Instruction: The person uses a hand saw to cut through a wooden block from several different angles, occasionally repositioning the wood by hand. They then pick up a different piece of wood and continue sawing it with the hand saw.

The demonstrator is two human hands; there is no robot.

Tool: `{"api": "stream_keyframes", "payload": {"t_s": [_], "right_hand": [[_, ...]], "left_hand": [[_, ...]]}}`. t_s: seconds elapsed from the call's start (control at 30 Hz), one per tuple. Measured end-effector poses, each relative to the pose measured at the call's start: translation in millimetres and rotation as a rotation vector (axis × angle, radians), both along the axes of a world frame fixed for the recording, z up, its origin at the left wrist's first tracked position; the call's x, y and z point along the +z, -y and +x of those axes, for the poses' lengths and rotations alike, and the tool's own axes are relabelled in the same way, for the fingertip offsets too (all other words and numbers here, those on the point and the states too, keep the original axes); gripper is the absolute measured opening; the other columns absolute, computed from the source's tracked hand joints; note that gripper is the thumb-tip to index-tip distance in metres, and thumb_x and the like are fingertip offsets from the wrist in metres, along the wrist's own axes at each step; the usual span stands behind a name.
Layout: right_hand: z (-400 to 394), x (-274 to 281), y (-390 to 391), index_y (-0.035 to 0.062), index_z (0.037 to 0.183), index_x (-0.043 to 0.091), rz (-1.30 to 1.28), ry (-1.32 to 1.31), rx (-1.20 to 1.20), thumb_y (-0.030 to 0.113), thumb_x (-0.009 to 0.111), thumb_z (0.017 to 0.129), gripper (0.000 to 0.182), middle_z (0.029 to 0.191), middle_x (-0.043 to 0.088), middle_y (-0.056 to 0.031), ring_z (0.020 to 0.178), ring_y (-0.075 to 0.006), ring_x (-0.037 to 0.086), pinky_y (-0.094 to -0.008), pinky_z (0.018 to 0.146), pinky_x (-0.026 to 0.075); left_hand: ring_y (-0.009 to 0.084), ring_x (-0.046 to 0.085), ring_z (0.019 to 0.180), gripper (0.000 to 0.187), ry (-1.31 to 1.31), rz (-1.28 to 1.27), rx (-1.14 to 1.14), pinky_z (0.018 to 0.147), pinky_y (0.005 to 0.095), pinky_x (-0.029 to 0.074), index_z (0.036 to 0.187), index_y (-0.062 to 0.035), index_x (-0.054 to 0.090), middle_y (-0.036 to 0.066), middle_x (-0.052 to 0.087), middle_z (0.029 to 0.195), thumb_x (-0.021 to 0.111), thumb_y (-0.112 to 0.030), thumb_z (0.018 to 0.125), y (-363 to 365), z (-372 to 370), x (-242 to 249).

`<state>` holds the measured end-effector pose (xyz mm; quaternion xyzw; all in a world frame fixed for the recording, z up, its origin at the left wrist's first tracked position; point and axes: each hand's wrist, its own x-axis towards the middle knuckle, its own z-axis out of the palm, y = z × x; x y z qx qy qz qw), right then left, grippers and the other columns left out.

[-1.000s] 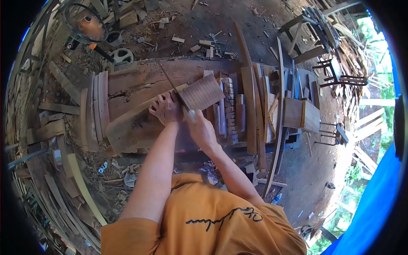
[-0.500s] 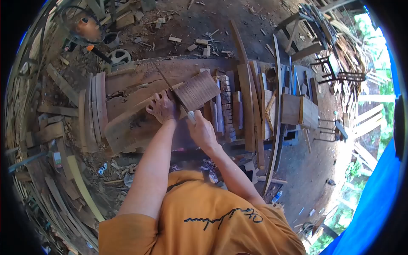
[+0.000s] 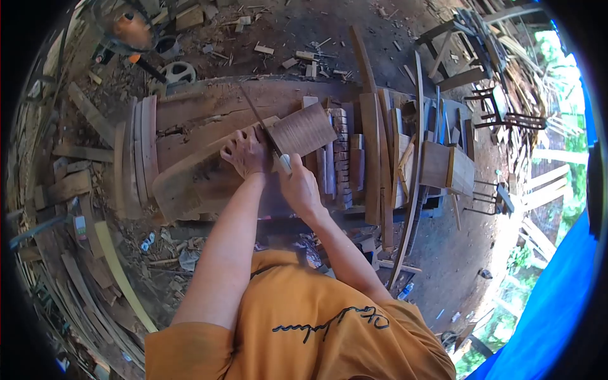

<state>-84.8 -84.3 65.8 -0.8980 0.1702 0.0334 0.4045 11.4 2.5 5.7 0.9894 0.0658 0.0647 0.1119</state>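
Observation:
My right hand point(image 3: 301, 190) is wrapped round the pale handle of a handsaw point(image 3: 258, 118). Its thin blade shows nearly edge-on and points away from me to the upper left. The blade lies across a long wooden board point(image 3: 190, 183) at the near edge of a brown, finely lined wooden piece point(image 3: 308, 130). Just left of the blade, my left hand point(image 3: 246, 154) presses down on the board with bent, spread fingers. Where the blade meets the wood is partly hidden by my hands.
A worn wooden workbench point(image 3: 209, 107) lies under the work. Stacked wood strips point(image 3: 370, 158) and a wooden box point(image 3: 446, 166) cover its right side. A fan point(image 3: 126, 31) stands at the upper left. Scraps litter the floor, and a blue tarp point(image 3: 551, 304) hangs at right.
My right hand and the handsaw have shifted slightly forward, away from me. My left hand stays on the board. The whole view has also moved a little.

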Motion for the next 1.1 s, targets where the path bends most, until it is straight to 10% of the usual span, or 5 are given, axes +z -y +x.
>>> {"api": "stream_keyframes", "payload": {"t_s": [0.3, 0.53, 0.9, 1.1], "right_hand": [[-143.7, 74.3, 29.3, 0.0031, 0.093, 0.048, 0.039, -0.064, -0.085, 0.013, 0.066, 0.091, 0.021, 0.079, 0.06, -0.027, 0.078, -0.0501, 0.058, -0.0477, 0.061, 0.047], [-24.5, 7.0, 3.2, 0.0015, 0.091, 0.046, -0.051, 0.14, -0.034, 0.018, 0.063, 0.093, 0.024, 0.072, 0.058, -0.0288, 0.074, -0.0504, 0.059, -0.0505, 0.057, 0.045], [-124.5, 45.4, 24.1, 0.0014, 0.097, 0.049, 0.039, 0.034, -0.052, 0.014, 0.063, 0.093, 0.019, 0.072, 0.058, -0.0262, 0.073, -0.0506, 0.058, -0.0471, 0.056, 0.046], [-24.3, 11.1, 16.1, 0.0018, 0.091, 0.046, 0.036, 0.14, 0.023, 0.016, 0.063, 0.093, 0.023, 0.074, 0.059, -0.0282, 0.075, -0.0511, 0.058, -0.05, 0.058, 0.046]], "left_hand": [[0.0313, 0.053, 0.108, 0.032, -0.045, -0.05, -0.004, 0.097, 0.0536, 0.03, 0.101, -0.02, 0.068, 0.009, 0.062, 0.109, 0.042, -0.039, 0.098, 5.3, -1.9, 1.6], [0.0325, 0.056, 0.101, 0.024, 0.011, -0.002, 0.069, 0.097, 0.0554, 0.034, 0.098, -0.019, 0.068, 0.009, 0.06, 0.107, 0.05, -0.034, 0.093, 2.6, 3.8, -7.8], [0.0297, 0.053, 0.101, 0.021, 0.072, -0.09, -0.005, 0.094, 0.0507, 0.03, 0.096, -0.0158, 0.068, 0.009, 0.06, 0.103, 0.052, -0.029, 0.093, 1.3, 0.8, 4.8], [0.0289, 0.053, 0.1, 0.028, 0.012, -0.074, 0.068, 0.094, 0.0505, 0.031, 0.096, -0.0161, 0.068, 0.009, 0.06, 0.101, 0.046, -0.034, 0.097, 5.6, 4.2, -3.5]]}}
